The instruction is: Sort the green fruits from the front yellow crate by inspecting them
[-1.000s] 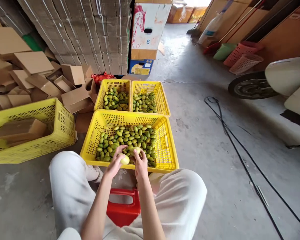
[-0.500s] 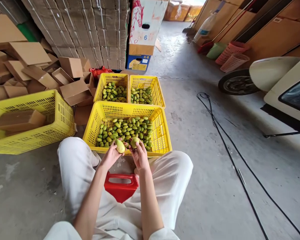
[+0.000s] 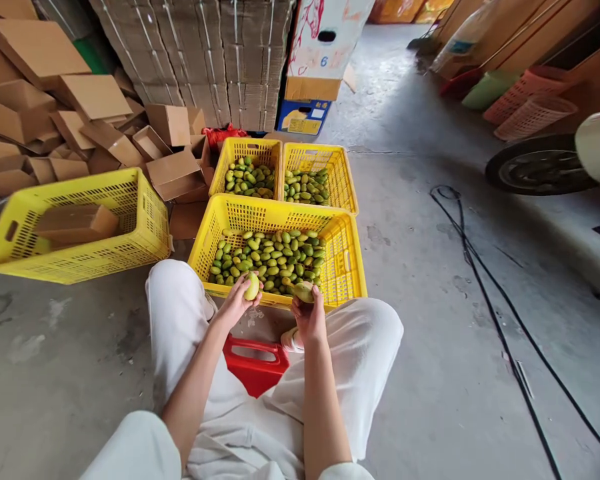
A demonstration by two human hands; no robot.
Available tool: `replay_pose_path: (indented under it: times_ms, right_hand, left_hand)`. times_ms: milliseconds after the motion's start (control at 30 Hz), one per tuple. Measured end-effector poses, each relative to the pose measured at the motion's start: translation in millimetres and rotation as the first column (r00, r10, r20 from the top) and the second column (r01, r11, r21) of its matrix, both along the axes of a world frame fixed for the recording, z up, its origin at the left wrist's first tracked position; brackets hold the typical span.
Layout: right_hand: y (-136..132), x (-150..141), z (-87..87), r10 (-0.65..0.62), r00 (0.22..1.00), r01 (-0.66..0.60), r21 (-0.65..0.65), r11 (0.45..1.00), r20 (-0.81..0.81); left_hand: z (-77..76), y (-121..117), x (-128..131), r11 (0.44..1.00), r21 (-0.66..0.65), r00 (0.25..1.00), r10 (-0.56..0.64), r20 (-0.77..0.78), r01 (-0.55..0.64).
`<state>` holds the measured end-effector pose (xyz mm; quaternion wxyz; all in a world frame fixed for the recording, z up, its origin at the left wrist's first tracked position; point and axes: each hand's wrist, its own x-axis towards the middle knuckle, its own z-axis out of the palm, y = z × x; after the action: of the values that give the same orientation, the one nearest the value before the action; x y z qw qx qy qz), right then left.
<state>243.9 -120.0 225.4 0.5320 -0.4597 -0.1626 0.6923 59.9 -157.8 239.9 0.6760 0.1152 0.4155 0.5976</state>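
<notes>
A grey concrete floor (image 3: 430, 373) carries everything. On it, in front of the person, sits the large yellow crate (image 3: 344, 250), stiff-looking plastic, best gripped at the slot in its end wall and probably heavy with this load. Two smaller yellow crates, a left one (image 3: 250, 149) and a right one (image 3: 344, 175), stand just beyond it, both part filled. The loose fruit (image 3: 275, 257) in the large crate lies in a shallow bed, green to yellowish, with bare mesh showing at the right end.

Near that crate's front rim, the left hand (image 3: 234, 305) curls around a pale green fruit (image 3: 252, 287), and the right hand (image 3: 311, 321) holds a duller green fruit (image 3: 304, 292), thumb and fingers about it. Each piece should be light and firm, with perhaps slight give; the smooth, rounded skin could slip or bruise. A gentle hold around the middle, thumb opposite fingers, would suit better than pinching the ends.
</notes>
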Motion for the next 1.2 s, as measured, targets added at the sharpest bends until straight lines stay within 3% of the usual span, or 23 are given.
replay_pose_path:
  times_ms: [100,233,400,700,833,1200]
  right_hand:
    - [0,0,-7.3,0.022,0.999,-0.022,-0.004,1.000,0.029]
    - [0,-1,-11.9,-0.017,0.996,0.020,-0.036,0.999,0.089]
    - [-2,-9,-3.9,0.096,0.995,-0.097,-0.010,0.995,-0.022]
    - [-7,-8,7.5,0.159,0.972,-0.155,0.037,0.987,-0.172]
    - [-6,-11,10.6,0.236,0.965,-0.231,0.062,0.971,-0.111]
    - [-7,-15,8.6,0.207,0.975,-0.205,0.026,0.978,-0.086]
  left_hand:
    - [-4.8,-2,-4,1.000,0.004,0.995,0.025,0.093,-0.025]
    - [-9.8,-6,-4,1.000,0.015,0.996,-0.003,0.085,0.002]
    - [-12.2,-9,1,1.000,0.023,0.999,-0.011,0.052,0.009]
    - [-6.1,-5,-2,1.000,0.006,0.998,0.016,0.064,-0.016]
    - [-8.0,-3,-4,1.000,-0.024,0.991,0.003,0.133,0.000]
    - [-3.7,-2,0,0.999,0.020,0.999,0.036,0.015,-0.036]
